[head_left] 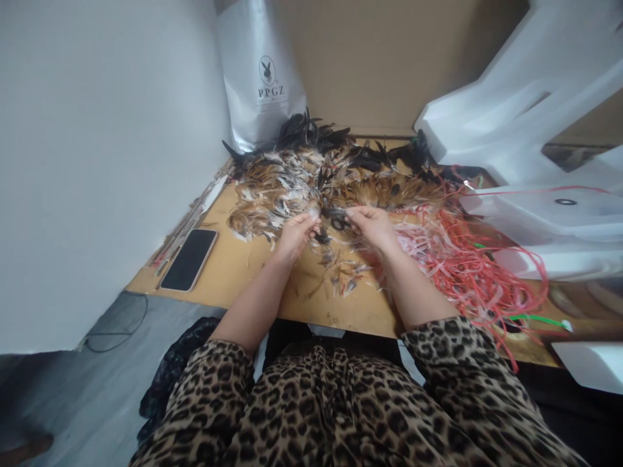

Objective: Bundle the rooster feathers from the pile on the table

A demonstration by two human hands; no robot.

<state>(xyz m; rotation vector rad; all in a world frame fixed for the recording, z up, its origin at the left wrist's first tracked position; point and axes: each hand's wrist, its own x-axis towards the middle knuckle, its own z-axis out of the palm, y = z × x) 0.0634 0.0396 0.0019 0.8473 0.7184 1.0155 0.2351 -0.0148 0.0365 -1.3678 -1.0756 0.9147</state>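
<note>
- Feathers [335, 214], a small dark bunch of them, are pinched between the two hands just above the wooden table [233, 269], in front of the big feather pile [302, 181].
- Left hand [296, 235] has its fingers curled shut on the left end of the bunch, thumb pressed against fingertips.
- Right hand [372, 227] grips the right end in the same way, fingers closed; the two hands are close together, nearly touching across the bunch.
- Loose small feathers [341, 275] lie scattered on the table just below the hands.
- The pile spreads across the back of the table: brown and white feathers in the middle, black ones [311, 133] along the far edge.
- A tangle of red and pink plastic strips [462, 259] lies just right of the right hand and runs to the table's front edge.
- A black smartphone [189, 259] lies face up, screen dark, near the left edge, well apart from the hands.
- A white bag with a rabbit logo [263, 78] stands against the back wall behind the black feathers.
- White foam packing pieces [535, 130] are stacked on the right.
- Leopard-print sleeves [452, 363] and lap fill the bottom of the view.
</note>
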